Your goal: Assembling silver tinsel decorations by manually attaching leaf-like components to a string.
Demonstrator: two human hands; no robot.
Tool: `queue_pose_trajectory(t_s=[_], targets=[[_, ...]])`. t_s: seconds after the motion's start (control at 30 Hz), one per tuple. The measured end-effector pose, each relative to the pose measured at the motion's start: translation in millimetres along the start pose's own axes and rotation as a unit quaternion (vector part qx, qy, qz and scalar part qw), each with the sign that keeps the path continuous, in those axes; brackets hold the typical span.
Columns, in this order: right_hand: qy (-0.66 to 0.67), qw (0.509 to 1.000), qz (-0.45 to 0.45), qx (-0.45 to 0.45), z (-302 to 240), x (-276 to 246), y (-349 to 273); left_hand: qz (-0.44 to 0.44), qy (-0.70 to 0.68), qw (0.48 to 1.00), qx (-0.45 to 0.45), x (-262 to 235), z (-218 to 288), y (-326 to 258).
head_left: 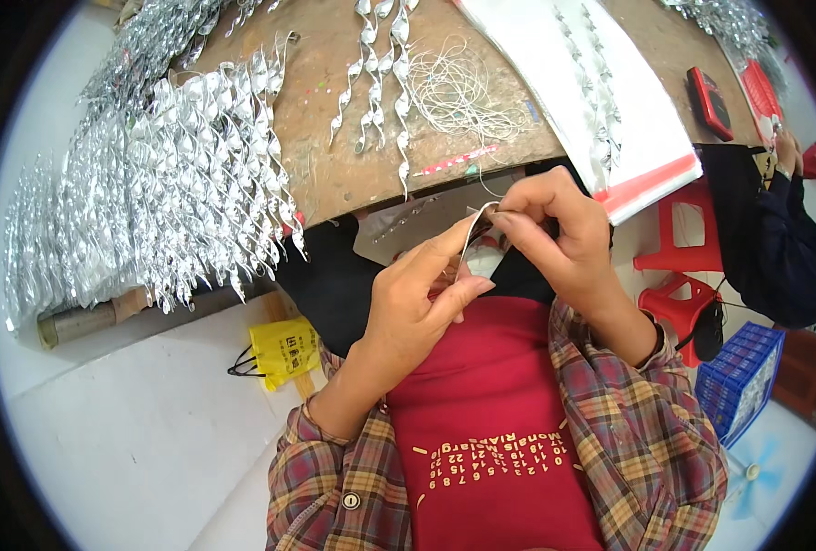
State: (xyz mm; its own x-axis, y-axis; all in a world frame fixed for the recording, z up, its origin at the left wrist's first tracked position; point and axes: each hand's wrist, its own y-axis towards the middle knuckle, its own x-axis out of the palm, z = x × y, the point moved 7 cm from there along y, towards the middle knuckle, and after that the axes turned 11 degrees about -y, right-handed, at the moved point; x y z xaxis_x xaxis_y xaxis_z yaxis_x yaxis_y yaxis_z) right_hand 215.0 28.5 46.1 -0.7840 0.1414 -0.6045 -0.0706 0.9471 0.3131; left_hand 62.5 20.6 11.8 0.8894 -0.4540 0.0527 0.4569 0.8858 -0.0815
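My left hand (pixel 413 289) is closed around a thin silvery-white strip (pixel 468 241) in front of my body, just off the table's near edge. The strip bends over at its top, where my right hand (pixel 562 225) pinches its end between thumb and forefinger. A fine white string runs down to this pinch from the loose string coil (pixel 458 92) on the table. Whether my right fingers also grip the string is too small to tell. Several twisted silver strips (pixel 401 73) lie beyond my left hand, and a red-and-white patterned stick (pixel 454 161) rests by the table edge.
Heaps of twisted silver strips (pixel 206 165) hang over the left edge of the brown table (pixel 325 179). White plastic sheeting (pixel 647 119) with more strips lies right, near a red calculator-like device (pixel 709 103). Red stools (pixel 679 239), a blue crate (pixel 740 376) and another person (pixel 780 243) are further right.
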Motion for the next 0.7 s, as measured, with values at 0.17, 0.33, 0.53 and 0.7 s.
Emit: queue_pose_trajectory(t_s=[0.17, 0.33, 0.53, 0.7], targets=[[0.210, 0.961, -0.111, 0.142, 26, 4, -6, -0.068, 0.025, 0.997, 0.011, 8, -8, 5], [0.159, 0.980, -0.115, -0.023, 7, 7, -6, 0.046, -0.231, 0.966, -0.103, 6, -13, 6], [0.172, 0.982, -0.058, -0.052, -6, -10, -23, -0.001, -0.159, 0.985, -0.074, 11, -8, 16], [0.195, 0.979, -0.043, -0.043, -12, -29, -40, -0.045, -0.094, 0.995, -0.003, 29, 7, 14]])
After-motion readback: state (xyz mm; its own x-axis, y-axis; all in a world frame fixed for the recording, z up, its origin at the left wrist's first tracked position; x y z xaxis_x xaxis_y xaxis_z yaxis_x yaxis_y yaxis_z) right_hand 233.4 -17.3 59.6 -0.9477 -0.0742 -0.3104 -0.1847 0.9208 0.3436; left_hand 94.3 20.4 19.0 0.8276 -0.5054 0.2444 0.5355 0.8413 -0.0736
